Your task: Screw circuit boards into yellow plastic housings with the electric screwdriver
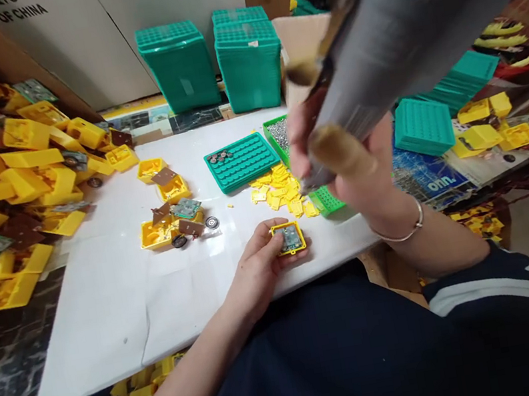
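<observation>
1. Yellow casing [294,251]: I find it above the near edge of the white table [176,307], open side up, with a circuit board [292,236] inside.
2. Left hand [260,256]: my fingers pinch the casing, thumb over its left side.
3. Right hand [369,190]: my fingers are curled around a grey tool [375,71], blurred in part; its lower end is above the table, apart from the casing.
4. Beyond the casing: I note a pile of flat yellow pieces [276,192], a teal tray [248,163] bearing small dark parts [220,156], and a green bin [275,123] of small silvery pieces.
5. Left side of table: open yellow housings [154,235] with boards and wires; a larger yellow heap [11,173] lies farther left.
</observation>
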`<state>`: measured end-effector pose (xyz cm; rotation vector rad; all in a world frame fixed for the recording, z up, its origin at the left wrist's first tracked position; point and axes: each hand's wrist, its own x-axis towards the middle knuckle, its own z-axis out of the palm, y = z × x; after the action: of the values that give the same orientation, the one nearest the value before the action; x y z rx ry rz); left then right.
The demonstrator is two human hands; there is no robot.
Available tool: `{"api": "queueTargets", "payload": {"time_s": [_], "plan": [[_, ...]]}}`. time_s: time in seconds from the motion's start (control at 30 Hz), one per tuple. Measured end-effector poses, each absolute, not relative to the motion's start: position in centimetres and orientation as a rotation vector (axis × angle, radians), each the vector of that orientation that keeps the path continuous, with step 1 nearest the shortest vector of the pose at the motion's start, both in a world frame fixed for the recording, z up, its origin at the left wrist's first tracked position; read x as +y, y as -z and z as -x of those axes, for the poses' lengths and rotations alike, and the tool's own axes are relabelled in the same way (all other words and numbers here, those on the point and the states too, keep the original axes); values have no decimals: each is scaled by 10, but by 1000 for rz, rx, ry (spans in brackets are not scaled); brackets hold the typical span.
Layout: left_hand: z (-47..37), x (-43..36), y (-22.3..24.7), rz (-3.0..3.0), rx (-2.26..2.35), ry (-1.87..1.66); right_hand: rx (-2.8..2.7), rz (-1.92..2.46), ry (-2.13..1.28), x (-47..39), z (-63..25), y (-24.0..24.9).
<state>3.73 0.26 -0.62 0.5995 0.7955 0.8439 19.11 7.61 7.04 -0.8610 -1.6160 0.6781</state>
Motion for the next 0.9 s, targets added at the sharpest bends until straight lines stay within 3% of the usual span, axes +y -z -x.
{"api": "queueTargets", "payload": {"time_s": [0.17,0.3,0.53,0.9], "plan": [[-20,3,1,-595,855,-890,-1333,748,-133,80,-229,-64],[-13,5,-4,-595,991,-953,-1661,667,281,65,-233,-68],[-11,2,-9,-589,882,-977,-2457,1102,-151,149,-179,-53],[9,-4,-4,-458,790,-1062,-2781,1373,11,211,-120,-28]]}}
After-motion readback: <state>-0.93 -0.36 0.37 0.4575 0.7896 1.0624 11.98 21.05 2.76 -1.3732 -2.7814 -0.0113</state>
